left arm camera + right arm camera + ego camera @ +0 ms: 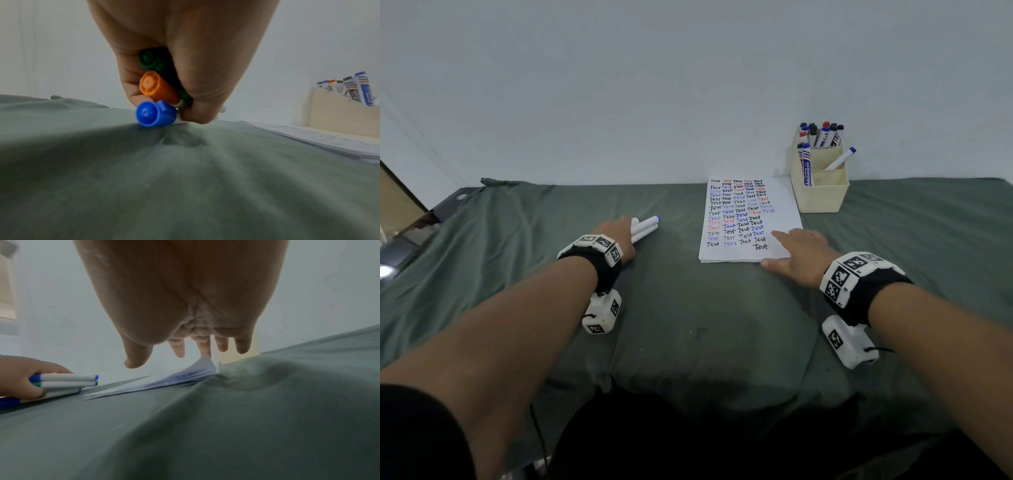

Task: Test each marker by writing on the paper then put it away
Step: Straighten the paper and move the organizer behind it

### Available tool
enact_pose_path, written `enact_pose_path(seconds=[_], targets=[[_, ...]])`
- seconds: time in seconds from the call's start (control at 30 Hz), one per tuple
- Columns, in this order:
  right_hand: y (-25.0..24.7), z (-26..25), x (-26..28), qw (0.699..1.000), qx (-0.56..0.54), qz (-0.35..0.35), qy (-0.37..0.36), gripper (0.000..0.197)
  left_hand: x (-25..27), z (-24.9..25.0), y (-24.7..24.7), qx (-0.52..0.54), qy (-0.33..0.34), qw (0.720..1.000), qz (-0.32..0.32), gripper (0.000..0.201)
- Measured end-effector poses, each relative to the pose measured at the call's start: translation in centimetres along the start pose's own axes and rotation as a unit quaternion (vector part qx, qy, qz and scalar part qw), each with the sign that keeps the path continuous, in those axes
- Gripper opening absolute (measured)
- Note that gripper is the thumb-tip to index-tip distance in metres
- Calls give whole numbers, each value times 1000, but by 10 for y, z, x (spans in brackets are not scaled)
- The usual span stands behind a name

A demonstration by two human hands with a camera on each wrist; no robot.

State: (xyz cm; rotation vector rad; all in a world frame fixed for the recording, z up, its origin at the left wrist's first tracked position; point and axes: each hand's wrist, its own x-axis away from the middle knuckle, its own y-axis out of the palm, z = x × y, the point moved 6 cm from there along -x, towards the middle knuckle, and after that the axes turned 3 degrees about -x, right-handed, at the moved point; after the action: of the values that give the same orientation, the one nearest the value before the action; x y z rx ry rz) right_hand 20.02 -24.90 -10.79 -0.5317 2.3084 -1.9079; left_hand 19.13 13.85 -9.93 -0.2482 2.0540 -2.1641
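Left hand (619, 236) clutches bundled markers (644, 228) ready for testing; right hand (803, 253), fingers spread, steadies paper (736, 212) at its near right corner

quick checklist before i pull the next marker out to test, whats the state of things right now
1. Markers in hand: left hand grips a bundle of markers resting on the cloth: ok.
2. Caps on: blue cap, orange cap and green cap fitted: ok.
3. Right hand free, fingers straight: ok.
4. Paper steadied under right hand: ok.
5. Blank space left on paper: ok.
6. Room in organizer: cannot tell.
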Motion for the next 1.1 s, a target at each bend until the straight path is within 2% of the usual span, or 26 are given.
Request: enact_pose_path(seconds=[0.1,0.17,0.27,0.4,0.5,0.67,0.73,0.8,0.9,1.0,1.03,1.1], targets=[[-9,21,4,1000,9,5,13,84,3,-1,-6,16,-10,999,39,35],[-13,35,7,1000,16,4,23,81,5,2,-16,40,-20,997,68,44],[-15,59,16,998,11,-4,60,85,6,28,-36,67,9,994,82,46],[-12,89,28,993,10,-13,115,92,11,92,-48,107,41,991,67,39],[-10,108,36,989,3,-20,143,95,14,149,-45,127,64,990,26,36],[-9,122,44,982,8,-45,184,99,21,237,-30,153,109,981,-41,72],[-4,122,47,979,5,-68,191,101,20,267,-24,155,127,978,-55,78],[0,120,49,976,9,-84,198,102,19,293,-18,173,154,971,-61,72],[3,117,51,975,14,-92,204,105,14,321,-8,194,194,960,-55,44],[5,117,51,974,14,-92,206,108,9,339,2,229,164,957,-69,35],[5,117,51,974,13,-92,207,108,9,342,2,220,139,964,-62,37],[6,118,50,974,11,-91,205,109,11,348,4,192,114,972,-69,55]])
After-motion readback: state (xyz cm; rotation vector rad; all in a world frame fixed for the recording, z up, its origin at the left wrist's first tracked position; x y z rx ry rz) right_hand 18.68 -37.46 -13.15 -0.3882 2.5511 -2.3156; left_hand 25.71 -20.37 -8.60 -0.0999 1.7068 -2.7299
